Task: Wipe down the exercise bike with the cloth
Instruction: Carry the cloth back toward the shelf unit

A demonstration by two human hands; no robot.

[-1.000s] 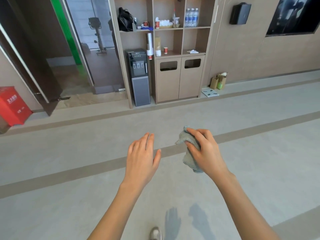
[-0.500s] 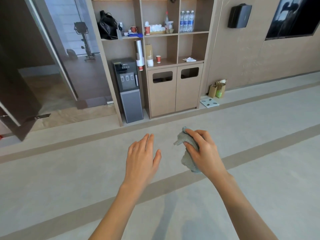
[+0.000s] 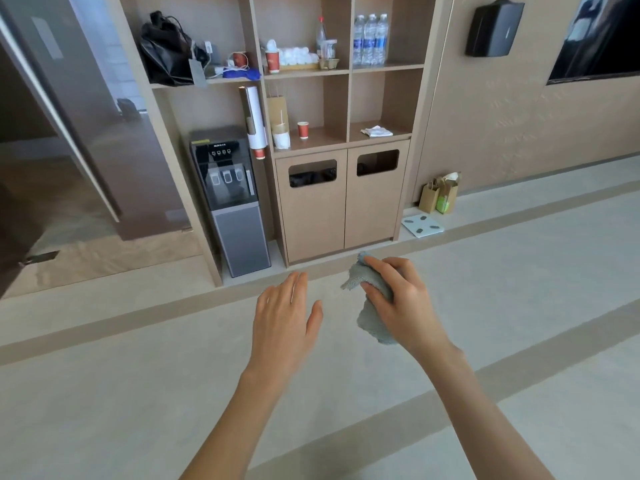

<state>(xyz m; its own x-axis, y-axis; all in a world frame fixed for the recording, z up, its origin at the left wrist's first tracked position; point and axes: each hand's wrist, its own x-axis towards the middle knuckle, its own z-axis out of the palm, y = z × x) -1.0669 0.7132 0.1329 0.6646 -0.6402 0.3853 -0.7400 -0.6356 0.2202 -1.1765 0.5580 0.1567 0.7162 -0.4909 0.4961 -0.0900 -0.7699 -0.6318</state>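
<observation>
My right hand [image 3: 403,303] is closed around a bunched grey-blue cloth [image 3: 372,320], held in the air over the floor; part of the cloth hangs below my palm. My left hand [image 3: 284,323] floats beside it, palm down, fingers spread, holding nothing. The exercise bike is out of view in this frame.
A wooden shelf unit [image 3: 346,202] with two cupboard doors stands straight ahead. A grey water dispenser [image 3: 230,202] stands in its left bay. A glass door [image 3: 104,133] is at the left. A bathroom scale [image 3: 417,226] and paper bags [image 3: 440,195] sit by the wall at right.
The view has moved closer to the shelf unit and turned right. The bike seen through the glass door and the red box have slid out at the left. Both hands keep their pose.
</observation>
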